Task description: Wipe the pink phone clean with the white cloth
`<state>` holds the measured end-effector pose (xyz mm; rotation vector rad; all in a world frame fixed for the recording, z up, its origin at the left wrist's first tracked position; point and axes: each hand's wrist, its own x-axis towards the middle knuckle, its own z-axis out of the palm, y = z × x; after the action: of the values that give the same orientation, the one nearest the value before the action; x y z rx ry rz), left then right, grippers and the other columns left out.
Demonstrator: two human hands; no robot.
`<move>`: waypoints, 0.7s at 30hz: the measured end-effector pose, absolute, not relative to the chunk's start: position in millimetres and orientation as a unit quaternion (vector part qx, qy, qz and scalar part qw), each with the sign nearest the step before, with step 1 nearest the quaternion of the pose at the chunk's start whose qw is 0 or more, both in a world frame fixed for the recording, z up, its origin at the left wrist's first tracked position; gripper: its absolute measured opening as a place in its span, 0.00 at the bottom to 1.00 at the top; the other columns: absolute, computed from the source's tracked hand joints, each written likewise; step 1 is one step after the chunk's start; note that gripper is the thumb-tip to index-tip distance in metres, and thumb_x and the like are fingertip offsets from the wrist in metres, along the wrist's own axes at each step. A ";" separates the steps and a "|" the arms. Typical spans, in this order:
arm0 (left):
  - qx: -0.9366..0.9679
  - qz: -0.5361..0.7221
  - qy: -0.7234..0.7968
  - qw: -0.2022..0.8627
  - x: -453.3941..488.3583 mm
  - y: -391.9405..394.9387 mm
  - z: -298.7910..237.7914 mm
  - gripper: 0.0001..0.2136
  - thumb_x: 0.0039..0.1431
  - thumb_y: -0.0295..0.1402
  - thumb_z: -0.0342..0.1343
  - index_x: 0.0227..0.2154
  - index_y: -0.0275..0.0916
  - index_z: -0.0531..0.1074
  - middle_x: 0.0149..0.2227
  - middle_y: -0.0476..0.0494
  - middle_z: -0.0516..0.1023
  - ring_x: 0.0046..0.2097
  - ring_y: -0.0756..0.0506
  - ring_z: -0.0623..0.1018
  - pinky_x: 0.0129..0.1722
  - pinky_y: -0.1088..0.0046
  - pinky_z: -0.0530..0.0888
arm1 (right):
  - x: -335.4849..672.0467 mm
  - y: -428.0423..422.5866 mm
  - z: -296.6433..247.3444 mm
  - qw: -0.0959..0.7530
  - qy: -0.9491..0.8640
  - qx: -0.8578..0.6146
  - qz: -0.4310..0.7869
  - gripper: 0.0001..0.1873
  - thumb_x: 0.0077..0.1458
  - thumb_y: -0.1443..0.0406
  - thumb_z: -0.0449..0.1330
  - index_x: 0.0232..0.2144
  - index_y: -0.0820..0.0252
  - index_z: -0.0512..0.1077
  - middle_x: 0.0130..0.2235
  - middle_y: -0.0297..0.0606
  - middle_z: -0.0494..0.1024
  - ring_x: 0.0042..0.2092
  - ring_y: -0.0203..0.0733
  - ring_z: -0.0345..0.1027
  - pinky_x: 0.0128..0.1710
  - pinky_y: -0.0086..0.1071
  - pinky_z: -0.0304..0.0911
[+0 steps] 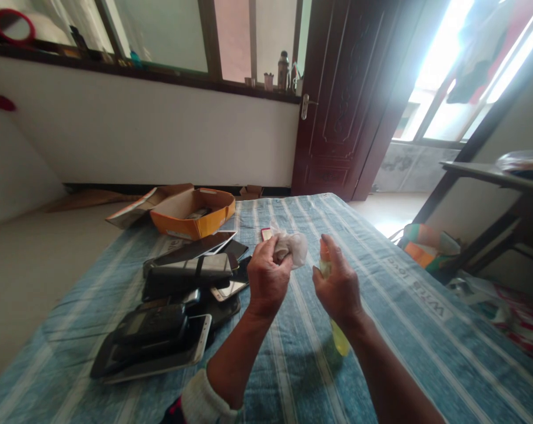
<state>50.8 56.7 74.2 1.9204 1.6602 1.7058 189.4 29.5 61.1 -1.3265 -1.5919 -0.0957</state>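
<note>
My left hand (267, 277) is closed around a crumpled white cloth (293, 246), held up over the blue striped bed cover (425, 330). My right hand (338, 287) grips a small yellow-green spray bottle (339, 338), its nozzle end near the cloth and its body hanging below my palm. Both hands hover close together above the middle of the bed. A small red and white object (266, 234) lies on the cover just beyond my left hand.
A heap of several phones and tablets (178, 306) lies on the bed to the left. An orange cardboard box (193, 212) stands open at the far edge. A dark wooden door (341, 94) is ahead, a dark table (505, 194) at right.
</note>
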 end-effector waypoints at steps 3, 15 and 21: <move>0.626 0.554 0.546 0.049 51.1 56.6 74.8 0.19 0.49 0.24 0.61 0.46 0.34 0.74 0.43 0.42 0.79 0.42 0.44 0.79 0.47 0.70 0.76 | 189.6 29.0 61.1 0.518 -0.657 -0.547 -0.037 0.32 0.49 0.73 0.54 0.58 0.59 0.60 0.53 0.46 0.75 0.51 0.47 0.72 0.48 0.39 0.71; 0.625 0.544 0.556 0.068 51.5 57.2 73.6 0.19 0.49 0.26 0.62 0.47 0.30 0.75 0.44 0.38 0.79 0.44 0.42 0.79 0.49 0.68 0.75 | 192.2 29.6 61.0 0.531 -0.641 -0.553 -0.037 0.34 0.49 0.73 0.55 0.59 0.57 0.60 0.54 0.46 0.73 0.51 0.48 0.72 0.48 0.41 0.70; 0.624 0.538 0.560 0.086 51.9 59.4 71.0 0.18 0.49 0.27 0.60 0.46 0.34 0.75 0.43 0.41 0.80 0.43 0.43 0.80 0.47 0.69 0.75 | 202.7 27.3 66.7 0.549 -0.620 -0.557 -0.070 0.31 0.50 0.70 0.56 0.58 0.57 0.61 0.53 0.45 0.75 0.49 0.49 0.74 0.46 0.42 0.72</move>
<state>51.9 59.4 71.0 1.8610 1.6681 1.6046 202.7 27.3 66.7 -1.3182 -1.4670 -0.1647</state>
